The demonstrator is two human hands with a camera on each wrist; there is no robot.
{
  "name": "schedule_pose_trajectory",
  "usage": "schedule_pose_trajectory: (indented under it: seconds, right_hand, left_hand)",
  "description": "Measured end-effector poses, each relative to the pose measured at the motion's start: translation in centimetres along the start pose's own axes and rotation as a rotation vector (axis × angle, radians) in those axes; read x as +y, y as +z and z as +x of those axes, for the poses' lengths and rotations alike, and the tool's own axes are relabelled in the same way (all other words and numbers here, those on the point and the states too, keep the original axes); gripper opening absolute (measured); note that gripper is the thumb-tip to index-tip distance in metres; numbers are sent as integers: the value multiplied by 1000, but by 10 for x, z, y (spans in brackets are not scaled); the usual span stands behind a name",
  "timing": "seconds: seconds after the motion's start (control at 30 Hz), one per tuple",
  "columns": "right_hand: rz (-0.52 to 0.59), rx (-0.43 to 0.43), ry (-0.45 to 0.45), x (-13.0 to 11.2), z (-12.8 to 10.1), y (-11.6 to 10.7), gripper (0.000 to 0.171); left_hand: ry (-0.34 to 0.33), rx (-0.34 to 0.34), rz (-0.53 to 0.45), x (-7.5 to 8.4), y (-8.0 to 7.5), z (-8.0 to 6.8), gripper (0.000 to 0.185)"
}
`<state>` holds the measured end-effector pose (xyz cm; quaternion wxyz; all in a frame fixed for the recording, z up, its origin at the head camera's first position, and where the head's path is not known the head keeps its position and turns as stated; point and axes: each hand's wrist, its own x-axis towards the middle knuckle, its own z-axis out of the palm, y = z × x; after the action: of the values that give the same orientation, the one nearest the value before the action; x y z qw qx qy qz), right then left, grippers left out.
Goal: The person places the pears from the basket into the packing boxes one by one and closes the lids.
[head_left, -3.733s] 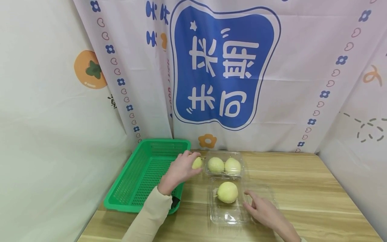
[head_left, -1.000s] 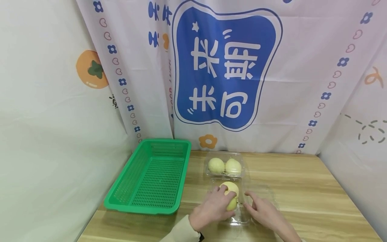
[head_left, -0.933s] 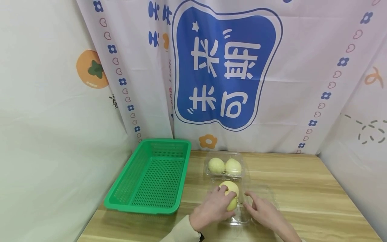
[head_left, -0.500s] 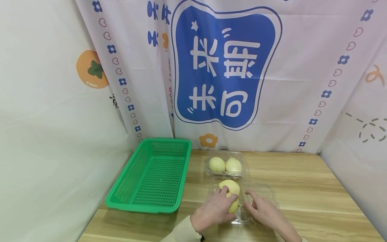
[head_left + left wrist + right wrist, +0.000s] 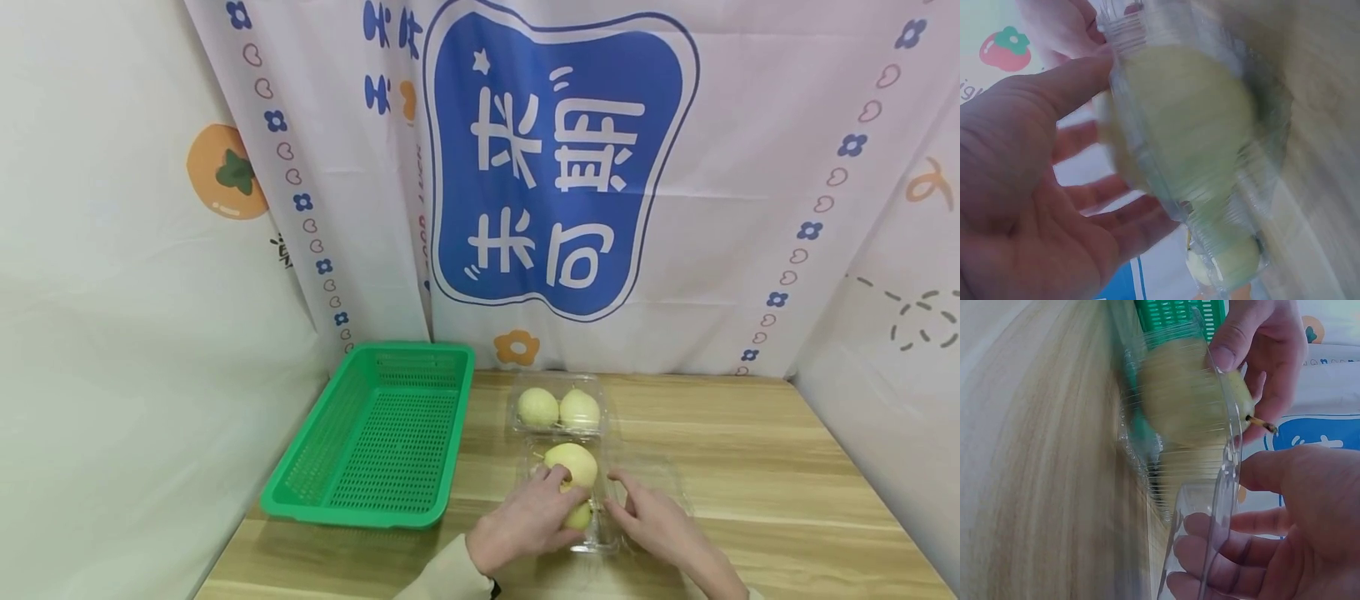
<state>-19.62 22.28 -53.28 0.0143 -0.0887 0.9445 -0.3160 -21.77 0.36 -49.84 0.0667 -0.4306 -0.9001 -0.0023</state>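
Observation:
My left hand [image 5: 528, 515] holds a pale yellow-green pear [image 5: 578, 517] in the near clear plastic container [image 5: 607, 540], its thumb and fingers about the fruit. In the right wrist view, the stem of that pear [image 5: 1182, 394] points toward my right hand. Another pear [image 5: 572, 461] lies just behind it in the same container. My right hand [image 5: 656, 521] rests at the container's right edge, fingers loosely bent. In the right wrist view, the right thumb is at the rim and the other fingers [image 5: 1194, 550] show through clear plastic. The container's open lid [image 5: 660, 479] lies to the right.
A second clear container [image 5: 558, 382] with two pears [image 5: 537, 407] stands directly behind the near one. To the left is a green perforated basket [image 5: 401, 450] with no fruit in it. The wooden table [image 5: 757, 467] ends at a printed cloth [image 5: 735, 250].
My left hand has carried the pear from beside the green basket into the near container. The pear behind it has shifted slightly, its stem now at upper left. My right hand stays in place.

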Motion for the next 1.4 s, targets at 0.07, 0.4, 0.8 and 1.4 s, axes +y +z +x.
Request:
schedule_pose_trajectory:
  seconds: [0.07, 0.4, 0.8, 1.4]
  right_hand:
    - [-5, 4, -4, 0, 1, -1, 49]
    - [-13, 6, -10, 0, 2, -1, 48]
    - [30, -12, -3, 2, -2, -6, 52]
    - [26, -3, -26, 1, -2, -5, 50]
  left_hand:
    - [28, 11, 13, 0, 1, 0, 46]
    - [38, -33, 46, 2, -1, 0, 44]
    - [-16, 48, -36, -2, -3, 0, 33]
    - [-286, 297, -255, -40, -5, 3, 27]
